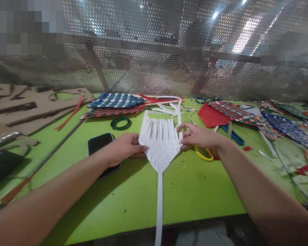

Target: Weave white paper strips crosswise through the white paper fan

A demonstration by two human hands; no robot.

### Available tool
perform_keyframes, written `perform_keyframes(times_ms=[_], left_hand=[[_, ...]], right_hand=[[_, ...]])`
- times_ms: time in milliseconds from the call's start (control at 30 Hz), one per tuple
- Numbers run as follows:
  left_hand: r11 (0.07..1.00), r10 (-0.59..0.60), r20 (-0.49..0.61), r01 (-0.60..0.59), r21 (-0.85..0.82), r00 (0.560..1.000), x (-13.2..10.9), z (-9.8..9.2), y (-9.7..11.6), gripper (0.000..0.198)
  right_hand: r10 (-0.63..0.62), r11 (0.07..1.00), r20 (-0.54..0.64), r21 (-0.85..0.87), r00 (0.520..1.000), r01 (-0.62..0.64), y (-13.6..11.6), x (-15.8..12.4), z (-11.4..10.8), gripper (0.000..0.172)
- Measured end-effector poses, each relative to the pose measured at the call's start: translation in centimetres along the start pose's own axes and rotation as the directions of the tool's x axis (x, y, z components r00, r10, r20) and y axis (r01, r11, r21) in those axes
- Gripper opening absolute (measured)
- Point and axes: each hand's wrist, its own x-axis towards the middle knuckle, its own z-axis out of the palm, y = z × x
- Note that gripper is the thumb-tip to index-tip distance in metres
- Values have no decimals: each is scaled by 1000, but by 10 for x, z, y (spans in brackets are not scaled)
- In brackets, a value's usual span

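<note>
A white woven strip piece [160, 150] lies in front of me, its lower end tapering to a point. From that point one long white strip [159, 205] runs down past the table's front edge, and several loose strips stand up along its top. My left hand [133, 145] pinches the left edge of the weave, thumb on top. On the opposite edge, my right hand [192, 135] closes its fingers on the weave near a long upright strip. Scissors with yellow and red handles [204, 153] lie partly under my right hand. A dark phone [100, 143] sits beneath my left forearm.
Blue-and-white woven pieces [115, 100] lie at the back, near a dark green strip roll [120, 123]. A red woven piece [213, 115] and more patterned ones are at right. Cut cardboard [28, 111] covers the left. A perforated metal screen [149, 51] stands behind the green table [195, 198].
</note>
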Motion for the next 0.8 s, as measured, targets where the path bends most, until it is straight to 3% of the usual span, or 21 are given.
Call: perform_keyframes(times_ms=[367,500,633,800], left_hand=[[1000,-4,4,4,0,1000,-1,0,1,51],[997,30,-41,-27,75,999,3,-4,0,46],[985,94,-121,-74,155,988,6,-10,-2,40],[975,130,-102,-108,196,986,9,-17,-5,43]], right_hand=[[4,999,-9,-32,1000,-4,-4,-1,5,40],[11,998,-45,-59,999,-13,-6,-1,3,41],[-32,994,-127,-109,991,18,-7,0,4,58],[-9,999,-225,-35,974,1,-5,3,9,96]])
